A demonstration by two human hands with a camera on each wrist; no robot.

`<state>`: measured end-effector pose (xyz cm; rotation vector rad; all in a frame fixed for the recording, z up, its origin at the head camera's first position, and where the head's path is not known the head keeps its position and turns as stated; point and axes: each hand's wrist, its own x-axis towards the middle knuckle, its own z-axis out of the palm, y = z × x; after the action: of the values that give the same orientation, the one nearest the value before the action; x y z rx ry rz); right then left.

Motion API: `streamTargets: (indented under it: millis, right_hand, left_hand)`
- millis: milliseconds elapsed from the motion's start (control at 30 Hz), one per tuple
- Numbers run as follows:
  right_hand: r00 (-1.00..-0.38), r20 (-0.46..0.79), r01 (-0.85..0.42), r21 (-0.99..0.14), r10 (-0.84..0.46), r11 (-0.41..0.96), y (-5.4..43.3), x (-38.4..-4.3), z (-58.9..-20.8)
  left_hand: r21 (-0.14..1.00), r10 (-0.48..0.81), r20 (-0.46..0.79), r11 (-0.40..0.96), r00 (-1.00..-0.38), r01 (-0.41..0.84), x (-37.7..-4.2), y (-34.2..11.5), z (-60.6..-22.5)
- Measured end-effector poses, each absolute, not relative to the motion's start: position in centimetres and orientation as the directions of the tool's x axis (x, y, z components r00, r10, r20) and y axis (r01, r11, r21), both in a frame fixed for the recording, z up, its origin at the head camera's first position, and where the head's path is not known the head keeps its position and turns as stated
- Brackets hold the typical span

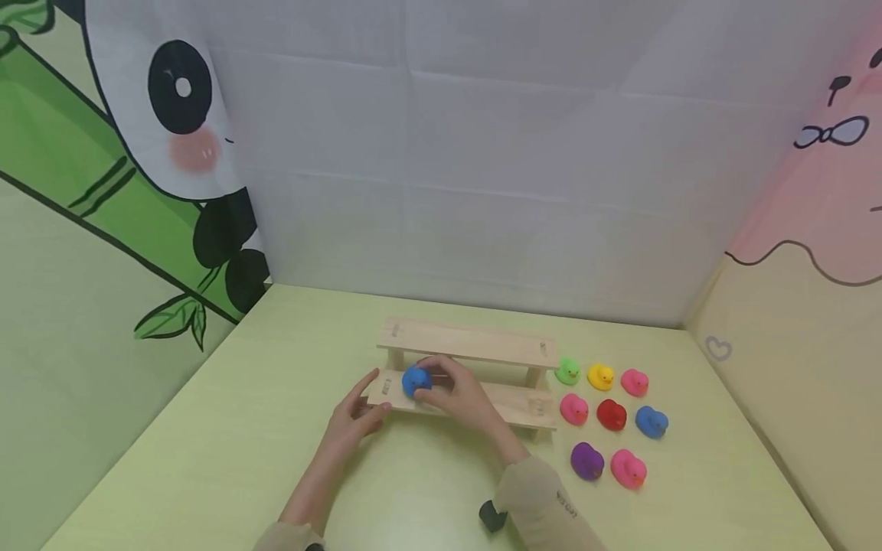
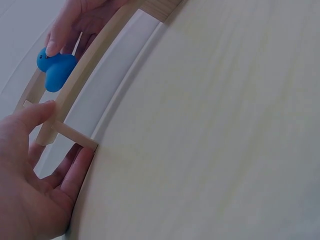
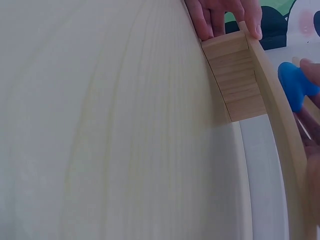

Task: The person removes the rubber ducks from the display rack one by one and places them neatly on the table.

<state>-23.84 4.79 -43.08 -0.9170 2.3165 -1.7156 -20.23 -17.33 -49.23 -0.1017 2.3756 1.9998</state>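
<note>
A blue rubber duck (image 1: 416, 380) is at the left end of the lower step of a two-tier wooden stand (image 1: 468, 341). My right hand (image 1: 463, 392) holds this duck between thumb and fingers, and the left wrist view shows the thumb against the duck (image 2: 59, 70). Whether the duck's base touches the board cannot be told. With my left hand (image 1: 351, 421) I grip the stand's left end. Its thumb lies on the lower board's front edge, while the other fingers reach round the end support (image 3: 234, 75).
Right of the stand, several rubber ducks sit in loose rows, among them a green duck (image 1: 568, 371), a yellow duck (image 1: 601, 376), a red duck (image 1: 612, 415) and a purple duck (image 1: 587, 461). A small black object (image 1: 492, 517) is by the right sleeve. Printed cloth walls surround the table.
</note>
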Motion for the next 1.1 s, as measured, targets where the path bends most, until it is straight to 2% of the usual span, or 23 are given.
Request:
streamTargets:
  millis: [233,533,767,1100]
  right_hand:
    - [-0.827,0.246,-0.379,-0.908,-0.505,0.178,4.7,-25.0,-45.7]
    - [-0.843,0.236,-0.361,-0.914,-0.484,0.182,5.3,-24.3,-46.0]
    - [-0.851,0.212,-0.351,-0.911,-0.480,0.219,7.1,-22.4,-44.5]
    - [-0.839,0.310,-0.441,-0.868,-0.447,0.227,10.8,-19.6,-42.7]
  left_hand:
    - [0.983,-0.028,-0.073,0.166,-0.997,-0.077,-20.1,-17.3,-49.4]
    - [0.981,-0.041,-0.074,0.174,-0.996,-0.080,-19.8,-17.1,-49.7]
    - [0.981,-0.048,-0.074,0.174,-0.996,-0.081,-19.7,-17.1,-49.5]
    - [0.982,-0.014,-0.062,0.178,-0.998,-0.064,-20.2,-17.4,-49.2]
